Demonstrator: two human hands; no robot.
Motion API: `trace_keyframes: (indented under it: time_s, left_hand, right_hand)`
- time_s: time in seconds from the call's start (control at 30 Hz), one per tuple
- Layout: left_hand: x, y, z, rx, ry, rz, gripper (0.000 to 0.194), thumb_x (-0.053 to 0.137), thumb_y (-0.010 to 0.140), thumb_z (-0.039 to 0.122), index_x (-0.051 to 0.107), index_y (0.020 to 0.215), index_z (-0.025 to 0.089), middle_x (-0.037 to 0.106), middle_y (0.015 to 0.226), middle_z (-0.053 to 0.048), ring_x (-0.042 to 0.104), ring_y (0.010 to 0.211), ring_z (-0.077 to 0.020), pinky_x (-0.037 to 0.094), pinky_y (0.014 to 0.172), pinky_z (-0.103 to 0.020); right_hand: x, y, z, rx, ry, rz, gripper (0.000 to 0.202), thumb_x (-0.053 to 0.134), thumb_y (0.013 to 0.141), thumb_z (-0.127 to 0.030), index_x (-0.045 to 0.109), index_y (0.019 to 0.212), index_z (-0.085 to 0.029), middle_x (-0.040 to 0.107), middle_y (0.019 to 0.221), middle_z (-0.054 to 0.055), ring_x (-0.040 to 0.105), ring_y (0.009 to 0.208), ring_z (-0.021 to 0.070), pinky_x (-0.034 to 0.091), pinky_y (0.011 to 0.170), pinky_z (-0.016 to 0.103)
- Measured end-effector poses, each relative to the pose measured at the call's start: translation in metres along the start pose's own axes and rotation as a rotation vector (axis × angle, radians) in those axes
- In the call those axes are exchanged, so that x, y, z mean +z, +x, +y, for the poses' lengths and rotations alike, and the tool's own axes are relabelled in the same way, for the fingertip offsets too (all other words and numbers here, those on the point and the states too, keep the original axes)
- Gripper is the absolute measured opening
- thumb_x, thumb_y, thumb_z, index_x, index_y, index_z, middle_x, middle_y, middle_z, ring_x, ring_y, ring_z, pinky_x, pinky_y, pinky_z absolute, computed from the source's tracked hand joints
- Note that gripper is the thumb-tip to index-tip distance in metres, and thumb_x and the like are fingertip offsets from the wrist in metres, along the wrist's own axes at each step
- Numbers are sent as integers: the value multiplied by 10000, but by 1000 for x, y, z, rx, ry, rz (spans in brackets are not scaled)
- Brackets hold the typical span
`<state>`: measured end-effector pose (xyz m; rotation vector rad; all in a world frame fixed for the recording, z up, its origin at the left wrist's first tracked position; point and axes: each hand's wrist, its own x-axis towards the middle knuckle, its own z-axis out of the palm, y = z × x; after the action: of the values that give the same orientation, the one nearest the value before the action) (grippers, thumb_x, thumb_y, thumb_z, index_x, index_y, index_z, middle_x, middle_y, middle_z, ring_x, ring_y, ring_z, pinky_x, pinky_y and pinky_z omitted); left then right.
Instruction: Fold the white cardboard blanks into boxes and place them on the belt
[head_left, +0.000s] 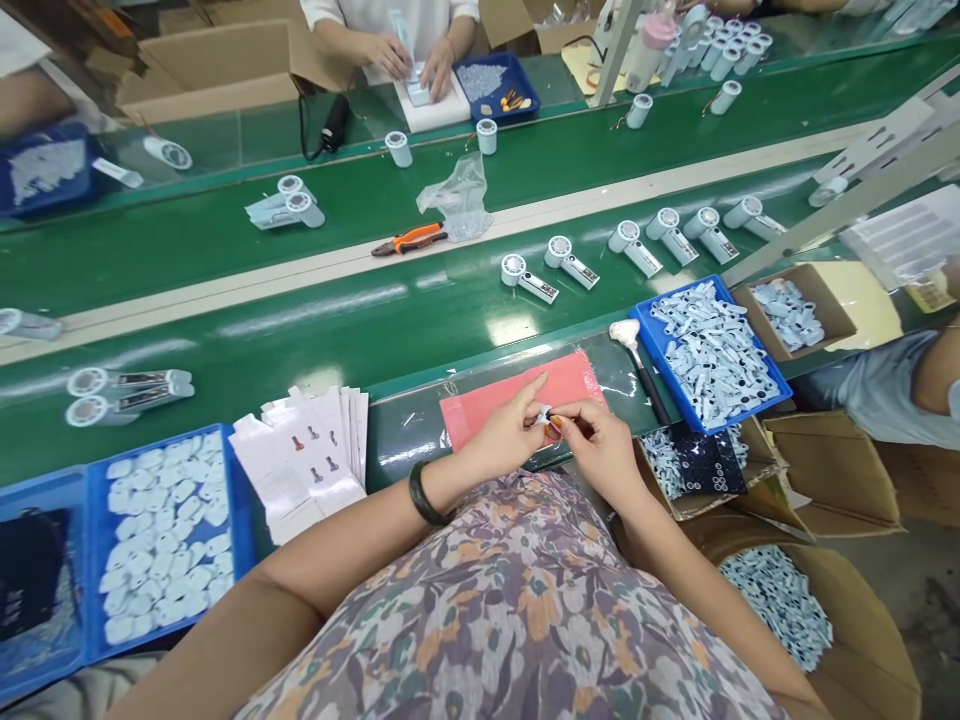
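Over a pink mat (480, 412) my two hands meet at a small white plastic part with a dark spot (544, 413). My left hand (510, 430) pinches it between thumb and fingers, with the index finger stretched out. From the other side my right hand (600, 445) has its thumb and index finger closed at the part's dark spot; whether it grips a separate small piece is hidden. Close by on the right lie a black-handled tool with a white head (637, 365) and a blue tray (780, 385) of small white parts with dark spots.
White boxes printed with fans (300, 460) and a blue tray (232, 500) of white pieces stand left. Handheld fans (529, 278) lie along the green belt (360, 330), with orange-handled pliers (411, 240) beyond. Cartons (832, 470) stand right. A co-worker's hands (412, 65) work opposite.
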<state>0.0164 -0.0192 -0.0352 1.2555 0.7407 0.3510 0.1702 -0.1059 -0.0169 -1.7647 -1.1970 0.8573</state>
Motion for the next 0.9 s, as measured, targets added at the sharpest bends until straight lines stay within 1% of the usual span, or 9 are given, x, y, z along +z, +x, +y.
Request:
trace_keyframes:
  time_s: [0.17,0.27,0.37,0.47,0.57,0.67,0.73,0.83,0.9]
  left_hand:
    - [13,9,-3,-21,48,28,888,560,845,113,226,1663,201,716,920,-3,644,798,-136,540,804,-285]
    - [25,17,-4,-38,84,59,880,557,848,117,232,1662,186,721,915,-9,643,803,-141,543,801,-283]
    - [38,26,-4,-54,103,85,882,565,844,125,235,1660,173,712,890,-3,639,797,-144,543,786,-277]
    - [53,36,-2,-56,126,114,864,551,855,136,236,1659,163,695,866,2,634,781,-148,541,768,-279]
    - [68,46,2,-35,200,160,832,539,872,144,257,1654,179,711,899,-10,637,788,-152,535,766,-280]
    - [82,56,7,-15,297,208,800,555,877,151,310,1637,196,721,896,-9,631,790,-156,528,767,-280]
    - [90,63,10,-9,237,233,790,568,880,160,326,1631,194,710,875,-4,632,788,-154,527,770,-279]
    - [98,71,17,6,-29,273,811,606,883,187,305,1637,182,696,907,-10,649,818,-142,531,822,-283]
    - [99,75,22,16,-169,300,855,645,869,188,281,1642,177,698,934,-13,657,845,-137,530,876,-297]
  right_hand:
    - [-12,4,11,-16,-13,-25,158,604,949,-300,746,934,-232,746,877,32,684,742,176,527,715,295]
    - [-23,8,17,-41,-74,-25,160,594,945,-282,746,928,-236,736,876,30,675,731,175,513,705,297]
    - [-38,15,21,-68,-148,-49,177,571,948,-260,746,930,-240,724,874,30,675,748,181,499,713,305]
    - [-55,23,28,-87,-201,-115,180,562,948,-248,742,941,-245,744,917,37,689,802,197,495,743,316]
    - [-72,34,38,-70,-186,-158,149,585,925,-240,728,966,-252,771,928,29,702,802,201,509,761,320]
    - [-87,45,48,-61,-163,-192,142,596,906,-227,722,964,-256,781,919,17,712,790,201,523,765,323]
    - [-96,52,51,-108,-183,-202,144,592,914,-234,733,934,-254,780,934,26,716,827,212,524,776,331]
    - [-105,61,52,-180,-155,-188,197,556,958,-248,753,963,-251,772,949,41,714,862,214,526,796,336]
    - [-109,66,51,-203,-97,-167,219,539,974,-249,758,973,-245,756,952,49,710,861,205,535,798,328]
